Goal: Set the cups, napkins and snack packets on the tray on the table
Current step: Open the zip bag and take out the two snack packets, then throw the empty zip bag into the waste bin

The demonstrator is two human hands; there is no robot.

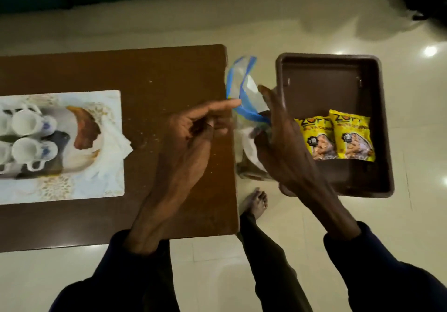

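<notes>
While the patterned tray [72, 190] sits at the left end of the brown surface [169, 69] with white cups [26, 121] clustered on it and white napkins [113, 147] spilling over its right edge, the two yellow snack packets [336, 138] are not there yet: they lie side by side in a dark brown bin [377, 123] on the floor, just off the surface's right end. Between surface and bin, the right hand [283, 147] has its grip closed on a clear plastic bag with blue edging [244, 86], apparently bunching it near the mouth so that it hangs upright and its whitish contents stay put; what is inside is too blurred to tell. The left hand [193, 132] hovers over the surface's right edge with nothing held, forefinger stretched out to touch the bag's blue rim and the other fingers loosely curled, probably to part or steady the opening. A bare foot [256, 202] stands beside the surface's corner. Judging by this layout, cups and napkins look placed, and the packets remain to be carried across.
</notes>
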